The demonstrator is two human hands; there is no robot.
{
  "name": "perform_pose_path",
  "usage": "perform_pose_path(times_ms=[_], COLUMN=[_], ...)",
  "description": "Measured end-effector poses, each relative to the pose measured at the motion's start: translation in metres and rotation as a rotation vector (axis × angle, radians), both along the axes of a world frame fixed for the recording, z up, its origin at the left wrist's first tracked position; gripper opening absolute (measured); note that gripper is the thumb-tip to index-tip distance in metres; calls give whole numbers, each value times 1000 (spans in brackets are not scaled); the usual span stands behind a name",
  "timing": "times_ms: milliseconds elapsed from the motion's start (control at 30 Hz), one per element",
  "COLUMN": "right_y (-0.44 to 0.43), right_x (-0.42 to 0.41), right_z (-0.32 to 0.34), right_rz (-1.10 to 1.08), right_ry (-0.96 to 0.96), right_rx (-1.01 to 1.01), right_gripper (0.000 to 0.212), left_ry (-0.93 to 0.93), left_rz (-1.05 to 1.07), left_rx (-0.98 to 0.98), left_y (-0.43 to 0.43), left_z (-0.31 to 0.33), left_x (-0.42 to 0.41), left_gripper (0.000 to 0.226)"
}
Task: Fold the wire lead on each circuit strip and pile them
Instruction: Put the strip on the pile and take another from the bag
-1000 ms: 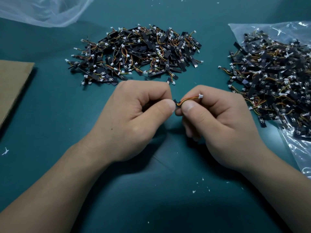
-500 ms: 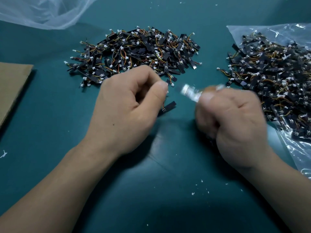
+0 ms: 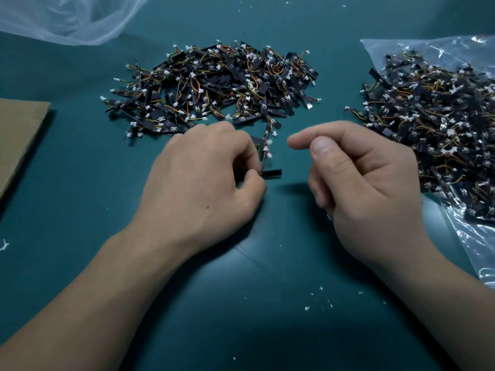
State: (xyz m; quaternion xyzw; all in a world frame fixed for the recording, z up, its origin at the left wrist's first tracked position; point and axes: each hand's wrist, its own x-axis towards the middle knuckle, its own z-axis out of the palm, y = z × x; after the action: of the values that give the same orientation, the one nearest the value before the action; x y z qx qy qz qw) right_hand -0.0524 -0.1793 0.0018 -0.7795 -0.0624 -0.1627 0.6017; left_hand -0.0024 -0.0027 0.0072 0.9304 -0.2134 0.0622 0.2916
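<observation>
My left hand [image 3: 206, 180] pinches a small black circuit strip [image 3: 272, 174] by one end; the strip sticks out to the right, and its wire lead with a white connector [image 3: 267, 152] bends up from it. My right hand [image 3: 359, 183] hovers just right of the strip with loosely curled fingers and holds nothing. A large pile of black strips with orange wires [image 3: 214, 87] lies on the green mat beyond my left hand. A second heap of strips [image 3: 439, 124] lies on a clear plastic bag at the right.
A brown cardboard sheet [image 3: 18, 137] lies at the left edge. Clear plastic film [image 3: 67, 17] sits at the top left. The clear bag [image 3: 476, 242] extends toward the near right. Small white scraps [image 3: 318, 298] dot the green mat [image 3: 254, 303].
Both hands held the strip and its lead together a second ago. My right hand has let go and drawn off to the right; my left hand moved toward the middle pile with the strip.
</observation>
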Motion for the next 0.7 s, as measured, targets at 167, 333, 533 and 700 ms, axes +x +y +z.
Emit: perform_pose_path(times_ms=[167,333,533,700], right_y=[0,1,-1,-1], right_x=[2,2,4,2], right_z=[-1,-1,-3,-3], right_rz=[-2,42,32,49], right_ry=[114,125,130,117], right_rx=[90,-38,-51,-103], right_gripper=[20,44,29,29], left_ry=[-199,-244,-162,-93], left_rz=[-49,-189,-221,-291], left_rx=[-228,-242,-355,-360], left_y=[1,0,-1,0], left_z=[1,-2,0,4], left_x=[1,-1,-2,-4], left_gripper=[6,6,7,7])
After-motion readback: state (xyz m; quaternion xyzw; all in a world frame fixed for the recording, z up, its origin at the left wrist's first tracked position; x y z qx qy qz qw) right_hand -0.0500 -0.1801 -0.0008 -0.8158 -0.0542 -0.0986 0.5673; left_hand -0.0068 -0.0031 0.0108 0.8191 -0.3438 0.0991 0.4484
